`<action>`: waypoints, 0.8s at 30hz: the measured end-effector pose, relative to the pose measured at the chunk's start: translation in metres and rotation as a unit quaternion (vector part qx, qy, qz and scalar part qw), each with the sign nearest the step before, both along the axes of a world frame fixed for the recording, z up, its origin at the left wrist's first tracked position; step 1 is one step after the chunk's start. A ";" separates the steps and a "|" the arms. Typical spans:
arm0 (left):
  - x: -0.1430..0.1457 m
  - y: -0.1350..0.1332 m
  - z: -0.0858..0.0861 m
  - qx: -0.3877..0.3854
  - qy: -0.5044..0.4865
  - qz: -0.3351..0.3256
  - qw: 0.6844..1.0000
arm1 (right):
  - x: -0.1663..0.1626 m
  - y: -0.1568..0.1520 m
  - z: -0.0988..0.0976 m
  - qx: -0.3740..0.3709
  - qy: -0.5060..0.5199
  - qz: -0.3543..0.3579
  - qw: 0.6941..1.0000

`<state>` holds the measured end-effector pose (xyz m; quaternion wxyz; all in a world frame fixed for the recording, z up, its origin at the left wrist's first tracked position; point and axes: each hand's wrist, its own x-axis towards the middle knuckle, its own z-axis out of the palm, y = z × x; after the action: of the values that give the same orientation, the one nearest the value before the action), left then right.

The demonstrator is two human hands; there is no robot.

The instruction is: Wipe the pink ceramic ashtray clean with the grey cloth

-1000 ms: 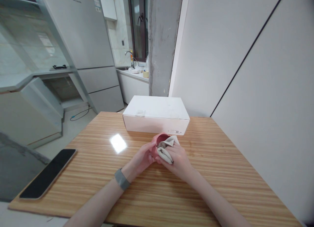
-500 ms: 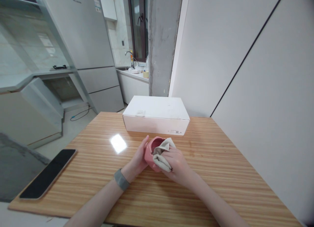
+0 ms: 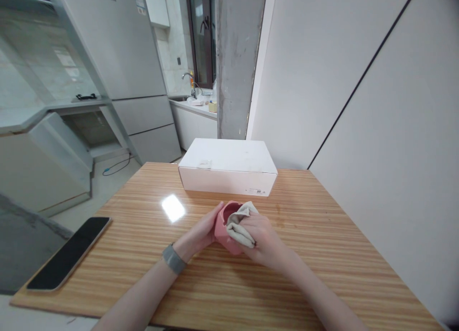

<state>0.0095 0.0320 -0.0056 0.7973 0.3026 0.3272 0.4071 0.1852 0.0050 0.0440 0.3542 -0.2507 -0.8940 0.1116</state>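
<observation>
Pink pot (image 3: 223,233) between hands (image 3: 203,231), cloth (image 3: 239,229) at rim.

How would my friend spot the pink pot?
Find the wooden table, then the white box on it. Nearer than that, the left hand holds the pot and the right hand a cloth at its mouth. Unlike the box and cloth, it's pink.

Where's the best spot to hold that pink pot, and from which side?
Likely grip the pink pot by its outer wall, from the person's left, where the left hand cups it: that wall looks faceted, while the right hand and cloth crowd the opening's right.
</observation>
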 end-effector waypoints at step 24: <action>0.013 -0.009 0.016 -0.014 -0.105 0.081 0.991 | -0.005 0.007 -0.019 0.102 -0.056 -0.070 0.991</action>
<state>0.0230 0.0228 0.0108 0.7955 0.2197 0.2707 0.4957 0.1802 0.0123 0.0251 0.3339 -0.2811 -0.8995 -0.0194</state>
